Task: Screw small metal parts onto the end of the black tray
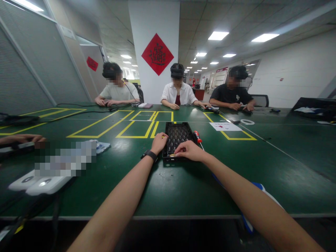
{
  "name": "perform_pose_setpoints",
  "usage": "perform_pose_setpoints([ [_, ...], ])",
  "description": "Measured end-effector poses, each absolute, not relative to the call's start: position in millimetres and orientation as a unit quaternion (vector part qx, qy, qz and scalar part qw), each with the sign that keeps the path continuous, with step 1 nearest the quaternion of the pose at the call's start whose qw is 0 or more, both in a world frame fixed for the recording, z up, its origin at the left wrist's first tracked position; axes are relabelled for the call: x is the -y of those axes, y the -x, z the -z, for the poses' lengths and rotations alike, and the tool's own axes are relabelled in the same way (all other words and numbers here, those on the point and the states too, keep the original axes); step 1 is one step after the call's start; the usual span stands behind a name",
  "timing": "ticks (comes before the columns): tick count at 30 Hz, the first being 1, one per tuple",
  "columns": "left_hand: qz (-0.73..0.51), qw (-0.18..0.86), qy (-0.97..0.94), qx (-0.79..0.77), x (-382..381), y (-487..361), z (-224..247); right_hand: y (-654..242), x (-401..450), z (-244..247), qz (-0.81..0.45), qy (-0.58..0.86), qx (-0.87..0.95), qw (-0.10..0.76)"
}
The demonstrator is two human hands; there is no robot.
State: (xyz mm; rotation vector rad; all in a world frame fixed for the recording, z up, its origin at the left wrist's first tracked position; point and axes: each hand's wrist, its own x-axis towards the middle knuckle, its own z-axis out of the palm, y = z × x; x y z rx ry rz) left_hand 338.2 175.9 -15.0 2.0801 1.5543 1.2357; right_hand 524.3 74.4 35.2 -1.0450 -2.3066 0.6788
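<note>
An open black rectangular case [166, 154] with a honeycomb-like pattern inside lies on the green table in front of me. My left hand [159, 142], with a dark band at its wrist, grips the case's left wall. Over the case's near right part, my right hand [191, 151] has its fingertips pinched together; what they hold, if anything, is too small to tell. Right beside those fingertips, a small yellowish piece [172, 155] sits at the near wall inside. A screwdriver [197, 135] with a red and black handle lies against the right side of the case.
Yellow tape outlines mark the green table [131, 196]. White devices [49, 182] with cables lie left, near another person's hand [36, 138]. A paper sheet [225, 126] and white ring [247, 122] lie right. Three people sit opposite. Blue-and-white material [262, 190] shows beyond my right forearm.
</note>
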Motion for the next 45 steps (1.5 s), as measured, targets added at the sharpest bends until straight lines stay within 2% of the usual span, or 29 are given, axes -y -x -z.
perform_pose_setpoints([
  [12, -0.429, 0.134, -0.715, -0.536, -178, -338, 16, -524, -76, -35, -0.203, 0.374, 0.864, 0.270],
  [20, -0.425, 0.134, -0.716, -0.538, -177, -338, 15, -526, -81, -28, -0.321, 0.377, 0.820, 0.288],
  [28, -0.425, 0.136, -0.712, -0.542, -177, -339, 16, -527, -78, -33, -0.252, 0.387, 0.843, 0.274],
  [45, -0.427, 0.137, -0.711, -0.541, -177, -338, 16, -524, -75, -32, -0.242, 0.401, 0.843, 0.265],
])
